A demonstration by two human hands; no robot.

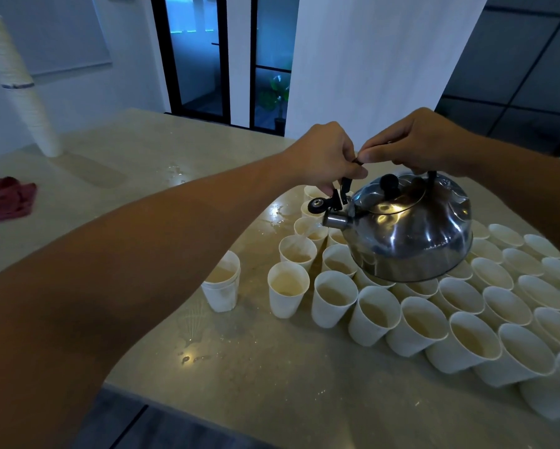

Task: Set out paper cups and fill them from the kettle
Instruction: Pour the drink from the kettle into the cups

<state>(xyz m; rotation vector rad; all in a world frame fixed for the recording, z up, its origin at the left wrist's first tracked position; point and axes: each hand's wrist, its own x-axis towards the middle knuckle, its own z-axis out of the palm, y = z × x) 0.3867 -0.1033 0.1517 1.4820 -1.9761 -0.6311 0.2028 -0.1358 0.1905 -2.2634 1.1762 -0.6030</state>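
Beige countertop (272, 377) crowded with liquid-filled paper cups (372, 314), steel kettle (411, 228) tilted above, handle gripped by left hand (325, 155) and right hand (424, 140), spout cap lifted.

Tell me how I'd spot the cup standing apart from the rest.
Find the shiny kettle held over the crowd of white cups on the beige table. Look left of the crowd's near edge: the lone cup stands by itself and looks like two cups nested together.
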